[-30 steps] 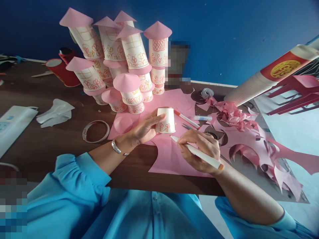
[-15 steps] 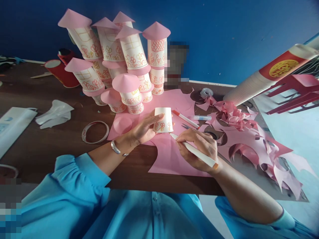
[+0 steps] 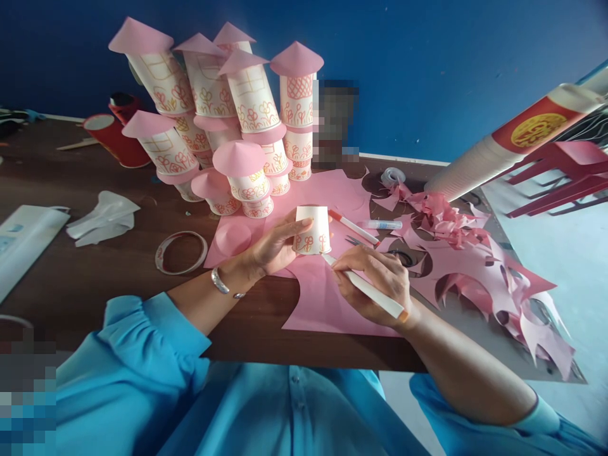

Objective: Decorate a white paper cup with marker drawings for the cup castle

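My left hand (image 3: 280, 239) grips a small white paper cup (image 3: 312, 226), rim down, with red flowers drawn near its rim. In my right hand (image 3: 375, 278) is a white felt-tip pen (image 3: 377, 295) with an orange end; its tip is at the cup's lower rim. Behind the cup lie a red-and-white marker (image 3: 354, 227) and a clear tube (image 3: 382, 224). Under my hands spreads a pink paper sheet (image 3: 327, 310). Beyond my left hand stand decorated cup towers (image 3: 256, 98) with pink cone roofs.
Pink paper scraps (image 3: 479, 275) heap at the right, by a long stack of paper cups (image 3: 475, 168). A tape roll (image 3: 390, 178) lies at the back. To the left are another tape ring (image 3: 159, 254), crumpled clear plastic (image 3: 107, 218) and a red cup (image 3: 118, 142).
My right hand and the pen have shifted slightly left along the cup's rim. The cup has moved very slightly right in my left hand.
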`<state>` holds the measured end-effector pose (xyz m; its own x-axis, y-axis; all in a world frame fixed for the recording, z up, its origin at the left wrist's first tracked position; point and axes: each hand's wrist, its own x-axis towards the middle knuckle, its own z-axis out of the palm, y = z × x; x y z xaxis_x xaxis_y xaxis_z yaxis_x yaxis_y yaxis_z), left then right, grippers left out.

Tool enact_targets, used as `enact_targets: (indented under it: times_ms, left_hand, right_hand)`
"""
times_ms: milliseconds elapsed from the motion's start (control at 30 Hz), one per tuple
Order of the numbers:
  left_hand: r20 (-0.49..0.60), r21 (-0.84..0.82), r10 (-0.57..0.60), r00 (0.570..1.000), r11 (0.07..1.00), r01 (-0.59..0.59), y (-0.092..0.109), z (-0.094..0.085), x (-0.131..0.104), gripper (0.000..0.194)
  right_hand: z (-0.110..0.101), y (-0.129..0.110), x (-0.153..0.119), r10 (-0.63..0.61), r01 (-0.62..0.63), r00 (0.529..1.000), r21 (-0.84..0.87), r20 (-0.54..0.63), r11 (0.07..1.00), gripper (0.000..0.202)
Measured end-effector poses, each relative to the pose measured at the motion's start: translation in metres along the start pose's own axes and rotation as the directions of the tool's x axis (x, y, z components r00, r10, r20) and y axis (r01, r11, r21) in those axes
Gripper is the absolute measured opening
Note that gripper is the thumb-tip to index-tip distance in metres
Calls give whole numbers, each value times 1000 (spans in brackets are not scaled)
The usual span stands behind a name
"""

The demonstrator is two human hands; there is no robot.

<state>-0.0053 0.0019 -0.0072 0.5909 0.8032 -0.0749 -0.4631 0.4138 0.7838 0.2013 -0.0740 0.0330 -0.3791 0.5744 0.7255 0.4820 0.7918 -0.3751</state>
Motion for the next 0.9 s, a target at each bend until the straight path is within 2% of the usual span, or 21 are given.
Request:
enact_targets:
  times_ms: [167, 500, 700, 900]
  left_hand:
    - [-42, -6, -12, 999, 1000, 12, -2, -2, 1, 54]
    - [-14, 15, -13, 1000, 1000, 14, -2, -1, 0, 52]
    - [12, 98, -1, 1000, 995, 0, -2, 1, 0, 56]
    - [8, 73, 2, 1000, 997, -2, -3, 0, -1, 54]
  right_hand:
    - [-1, 0, 1, -4, 4, 1000, -13, -5, 1000, 17]
    - [0, 1, 1, -40, 39, 999, -42, -8, 998, 16]
    - [2, 1, -3, -30, 30, 1000, -40, 9, 999, 13]
    - [0, 0, 1, -27, 27, 1000, -80, -9, 996, 17]
